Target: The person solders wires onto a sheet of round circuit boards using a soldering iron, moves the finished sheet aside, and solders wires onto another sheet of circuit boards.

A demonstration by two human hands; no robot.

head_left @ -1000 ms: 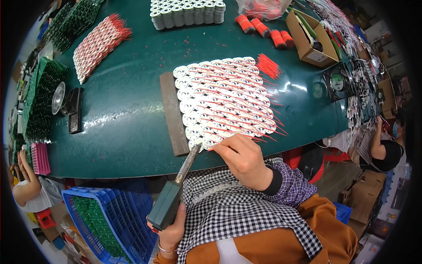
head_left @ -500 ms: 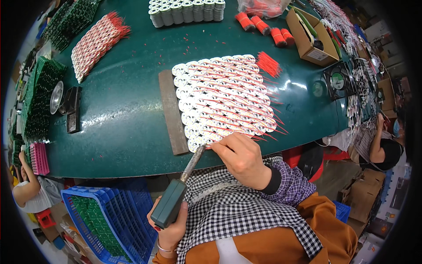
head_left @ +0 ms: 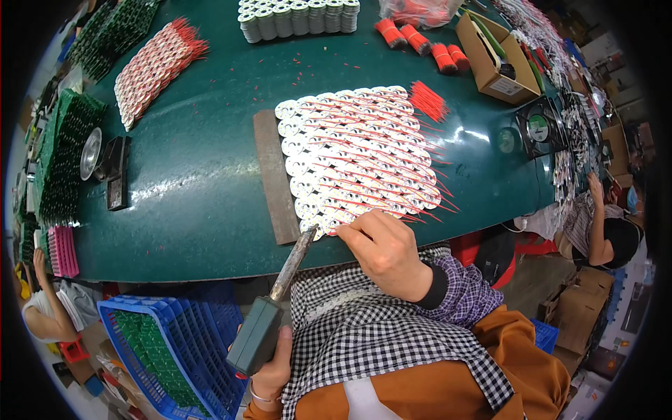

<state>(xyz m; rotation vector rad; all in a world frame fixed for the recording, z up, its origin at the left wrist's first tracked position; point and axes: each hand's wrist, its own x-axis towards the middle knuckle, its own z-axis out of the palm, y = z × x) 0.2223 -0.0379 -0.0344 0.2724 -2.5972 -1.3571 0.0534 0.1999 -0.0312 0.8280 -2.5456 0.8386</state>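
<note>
My left hand (head_left: 271,367) is wrapped round the green handle of a soldering iron (head_left: 260,334). The iron's tip meets a disc at the near left corner of a block of round white circuit boards (head_left: 350,150). Thin red wires run slantwise across the boards and stick out past their right side. Just right of the tip, my right hand (head_left: 385,252) pinches a thin red wire (head_left: 337,229) low over the nearest row; its fingers hide part of that wire. Along the block's left side lies a dark flat bar (head_left: 274,178).
Loose red wires (head_left: 428,101) lie beyond the block's far right corner. Further back are stacked discs (head_left: 297,19), red wire bundles (head_left: 418,40) and a cardboard box (head_left: 497,63). A wired board panel (head_left: 154,70) and a metal stand (head_left: 117,175) are left. Blue crates (head_left: 175,343) stand below the table.
The soldering iron has shifted a little left and toward me, its tip moving to the corner disc. My right hand is nearly still. People at both sides have moved their arms.
</note>
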